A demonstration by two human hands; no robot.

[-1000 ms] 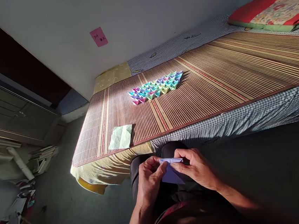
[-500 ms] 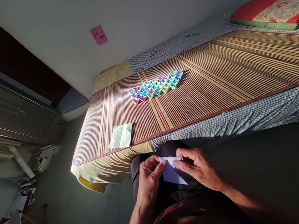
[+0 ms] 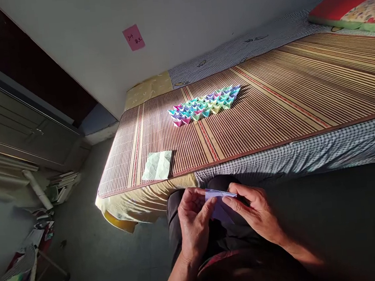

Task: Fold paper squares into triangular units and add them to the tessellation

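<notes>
Over my lap, both hands grip a small folded sheet of lilac paper. My left hand pinches its left side, thumb on the near face and fingers behind. My right hand holds the right side the same way. The paper's upper edge, showing stacked folded layers, catches the light, while its lower part hangs down in shadow. On the bamboo mat beyond stand rows of small folded paper pieces in pink, blue, green, yellow and purple. A pale green creased paper square lies near the mat's front edge.
The bamboo mat covers a bed with a checked sheet hanging over its side. A red floral quilt lies at the far right. A pink note is stuck on the wall. At left are a cabinet and stacked books.
The paper has tilted, so its top edge of folded layers now faces up and less of its front shows. My view has shifted slightly, moving the scene rightward.
</notes>
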